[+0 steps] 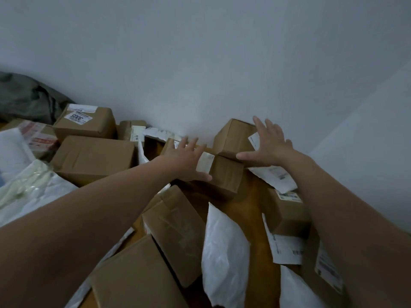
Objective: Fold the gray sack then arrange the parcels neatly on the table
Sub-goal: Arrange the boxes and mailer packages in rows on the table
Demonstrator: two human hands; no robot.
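Note:
Several brown cardboard parcels lie scattered on a wooden table (255, 210) against a white wall. My left hand (186, 161) rests with fingers spread on a small brown box (222, 176) near the wall. My right hand (269, 143) lies open against a tilted brown box (231, 138) leaning at the wall, fingers apart. Neither hand grips anything. The gray sack (26, 98) sits crumpled at the far left by the wall. A white padded mailer (224, 252) lies between boxes in front.
Larger boxes (93, 158) and a labelled box (86, 123) stand at the left, with white plastic bags (24, 187) beside them. Loose shipping labels (275, 178) lie at the right. More boxes (175, 232) crowd the near edge. The wall corner is at the right.

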